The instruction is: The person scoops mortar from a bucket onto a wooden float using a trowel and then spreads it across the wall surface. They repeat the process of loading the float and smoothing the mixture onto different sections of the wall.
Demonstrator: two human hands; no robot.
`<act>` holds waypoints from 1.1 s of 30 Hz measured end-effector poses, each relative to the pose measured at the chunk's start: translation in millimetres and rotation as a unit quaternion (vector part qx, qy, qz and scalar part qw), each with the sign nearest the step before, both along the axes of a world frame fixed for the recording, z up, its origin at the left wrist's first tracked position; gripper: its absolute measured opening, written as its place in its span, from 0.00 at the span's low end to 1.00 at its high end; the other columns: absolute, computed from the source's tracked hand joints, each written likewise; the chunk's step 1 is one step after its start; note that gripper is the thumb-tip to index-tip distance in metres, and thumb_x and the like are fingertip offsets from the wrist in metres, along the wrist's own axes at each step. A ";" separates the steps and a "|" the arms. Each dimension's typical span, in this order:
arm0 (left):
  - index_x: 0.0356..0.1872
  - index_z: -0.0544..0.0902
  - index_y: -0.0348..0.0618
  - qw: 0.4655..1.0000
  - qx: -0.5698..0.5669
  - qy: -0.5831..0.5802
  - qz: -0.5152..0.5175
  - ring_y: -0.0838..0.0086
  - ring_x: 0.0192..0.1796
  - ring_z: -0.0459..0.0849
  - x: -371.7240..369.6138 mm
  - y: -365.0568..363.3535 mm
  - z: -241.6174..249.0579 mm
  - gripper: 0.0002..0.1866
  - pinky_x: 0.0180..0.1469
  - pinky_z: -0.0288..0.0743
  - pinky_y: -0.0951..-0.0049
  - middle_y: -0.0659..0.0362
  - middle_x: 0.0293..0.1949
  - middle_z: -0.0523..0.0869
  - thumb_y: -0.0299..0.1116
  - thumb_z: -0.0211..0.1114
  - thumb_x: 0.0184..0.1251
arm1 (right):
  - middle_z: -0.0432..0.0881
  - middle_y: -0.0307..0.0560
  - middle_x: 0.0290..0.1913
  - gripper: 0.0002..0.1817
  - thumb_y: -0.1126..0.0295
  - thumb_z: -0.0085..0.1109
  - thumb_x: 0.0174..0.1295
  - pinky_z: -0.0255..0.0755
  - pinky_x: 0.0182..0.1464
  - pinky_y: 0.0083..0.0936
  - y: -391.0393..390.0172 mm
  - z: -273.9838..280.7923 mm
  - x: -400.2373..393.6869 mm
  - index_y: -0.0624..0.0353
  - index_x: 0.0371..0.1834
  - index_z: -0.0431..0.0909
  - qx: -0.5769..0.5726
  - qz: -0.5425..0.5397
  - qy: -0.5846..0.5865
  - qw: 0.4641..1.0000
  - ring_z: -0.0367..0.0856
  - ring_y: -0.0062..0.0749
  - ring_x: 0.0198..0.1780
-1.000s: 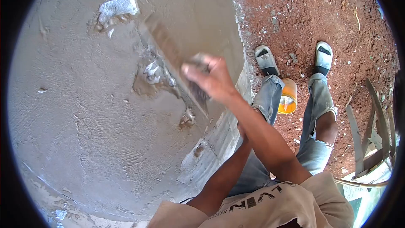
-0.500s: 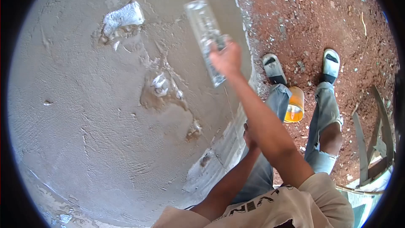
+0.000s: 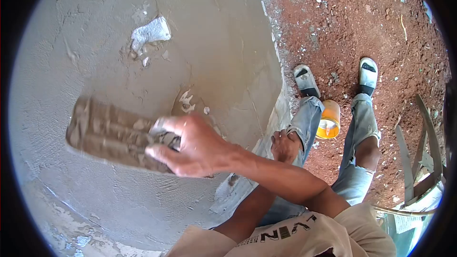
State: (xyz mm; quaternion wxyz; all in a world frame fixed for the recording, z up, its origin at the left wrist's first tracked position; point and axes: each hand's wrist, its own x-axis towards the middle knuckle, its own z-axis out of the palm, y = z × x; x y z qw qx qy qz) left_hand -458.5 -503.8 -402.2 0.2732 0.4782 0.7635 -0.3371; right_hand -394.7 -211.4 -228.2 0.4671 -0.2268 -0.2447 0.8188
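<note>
- Against the wet plaster wall point(image 3: 119, 200), your right hand point(image 3: 193, 145) holds a mortar-caked trowel point(image 3: 112, 133); fingers curled tight round its handle, blade running out past the fingertips.
- Just beyond your knuckles: a whitish bare patch point(image 3: 150, 32) higher on the wall, smaller chips point(image 3: 186, 100) nearer.
- Your left hand point(image 3: 285, 145) rests on your knee, fingers loosely curled, holding nothing visible.
- Past that hand: an orange bucket point(image 3: 328, 119) on red soil, between your sandals.

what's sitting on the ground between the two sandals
In the head view, an orange cup stands on the red dirt between the left sandal and right sandal, nearer the person's legs than the toes.
</note>
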 end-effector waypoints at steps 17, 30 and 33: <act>0.58 0.86 0.42 0.964 0.155 -0.065 -0.206 0.50 0.55 0.84 -55.1 -69.7 -36.4 0.21 0.59 0.79 0.43 0.52 0.56 0.86 0.44 0.66 0.71 | 0.92 0.56 0.39 0.20 0.61 0.76 0.67 0.85 0.49 0.42 -5.9 -128.0 -41.0 0.67 0.52 0.87 -0.082 -0.225 -0.199 0.950 0.91 0.40 0.42; 0.62 0.86 0.45 0.999 0.011 0.008 0.051 0.49 0.63 0.84 -34.0 -12.0 -18.3 0.20 0.62 0.82 0.47 0.50 0.59 0.86 0.44 0.64 0.77 | 0.89 0.74 0.55 0.32 0.57 0.74 0.59 0.82 0.62 0.44 45.2 -474.2 -62.0 0.75 0.58 0.86 -0.283 -0.196 -0.402 0.849 0.91 0.60 0.58; 0.62 0.85 0.45 0.998 -0.014 0.012 0.062 0.50 0.66 0.83 -33.1 -1.8 -21.0 0.20 0.65 0.79 0.46 0.50 0.60 0.85 0.44 0.63 0.77 | 0.93 0.66 0.46 0.28 0.58 0.74 0.60 0.83 0.56 0.43 9.1 -535.7 -54.7 0.74 0.54 0.87 -0.308 -0.165 -0.422 0.837 0.93 0.53 0.49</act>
